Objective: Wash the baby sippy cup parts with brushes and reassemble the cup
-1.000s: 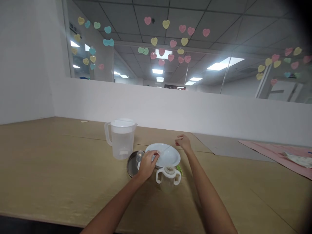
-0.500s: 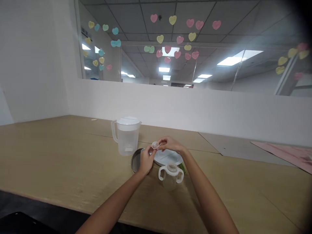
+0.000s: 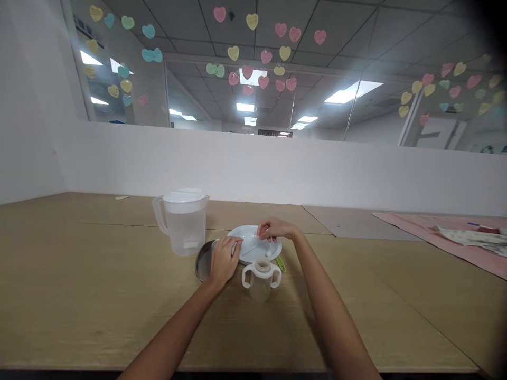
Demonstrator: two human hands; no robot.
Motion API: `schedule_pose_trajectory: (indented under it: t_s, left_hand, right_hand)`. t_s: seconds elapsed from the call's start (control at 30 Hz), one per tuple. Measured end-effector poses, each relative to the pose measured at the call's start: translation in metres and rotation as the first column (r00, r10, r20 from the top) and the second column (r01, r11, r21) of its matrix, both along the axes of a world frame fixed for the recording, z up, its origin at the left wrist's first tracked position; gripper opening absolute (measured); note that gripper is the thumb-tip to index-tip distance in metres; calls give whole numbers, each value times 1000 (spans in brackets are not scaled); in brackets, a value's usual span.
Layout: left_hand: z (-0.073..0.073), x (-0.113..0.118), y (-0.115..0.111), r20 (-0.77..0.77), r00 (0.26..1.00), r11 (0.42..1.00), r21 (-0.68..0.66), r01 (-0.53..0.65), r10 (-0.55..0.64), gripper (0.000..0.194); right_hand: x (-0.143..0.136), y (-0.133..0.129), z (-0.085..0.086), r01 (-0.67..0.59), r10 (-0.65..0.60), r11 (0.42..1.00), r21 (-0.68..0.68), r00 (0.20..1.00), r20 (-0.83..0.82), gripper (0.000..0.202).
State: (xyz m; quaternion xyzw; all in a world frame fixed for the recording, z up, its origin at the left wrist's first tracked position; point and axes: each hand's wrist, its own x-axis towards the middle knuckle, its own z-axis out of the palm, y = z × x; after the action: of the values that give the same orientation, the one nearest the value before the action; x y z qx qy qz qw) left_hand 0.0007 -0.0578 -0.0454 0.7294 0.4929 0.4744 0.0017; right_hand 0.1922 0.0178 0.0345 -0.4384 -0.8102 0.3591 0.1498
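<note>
My left hand (image 3: 225, 258) reaches over the round grey metal dish (image 3: 202, 264), its fingers stretched toward the white plate. A clear rim shows beside its knuckles; most of that piece is hidden. Above the white plate (image 3: 249, 232) my right hand (image 3: 274, 228) is bent down with its fingertips pinched together. What they hold is too small to make out. A small white piece (image 3: 270, 248) shows just below that hand, over the plate's right side. Nearer me, between my forearms, stands a clear cup with two white handles (image 3: 260, 285), its top uncovered.
A clear pitcher with a white lid (image 3: 185, 224) stands at the left. Something green (image 3: 280, 263) pokes out by the plate. A pink cloth (image 3: 400, 224) with items on it lies at the far right. Behind the table (image 3: 99, 295) rises a white wall with a window.
My hands have come apart, and the clear round piece between them no longer shows. My left hand has lowered toward the metal dish. The view has turned right.
</note>
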Motion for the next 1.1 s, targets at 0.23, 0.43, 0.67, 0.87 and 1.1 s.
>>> schedule_pose_trajectory:
  t_s: [0.23,0.43,0.67,0.87,1.1]
  left_hand:
    - [-1,-14,14,281,952,992,-56,-112,124,33]
    - [6,-34,11,288,931,974,-90,-207,225,29]
    - [-3,-29,3,-253,945,964,-109,-242,208,18]
    - [-7,-26,6,-304,934,949,-191,-250,185,17]
    - [-9,-34,10,-54,955,930,-216,-298,293,21]
  right_hand:
    - [-23,8,-32,51,-56,998,21,948,314,11]
    - [-45,5,-35,73,-118,977,201,968,220,24]
    - [-17,-25,26,233,-135,881,411,958,-255,37]
    - [-10,-79,63,-30,110,962,272,953,-283,37]
    - [-8,-88,68,-76,116,971,225,979,-171,41]
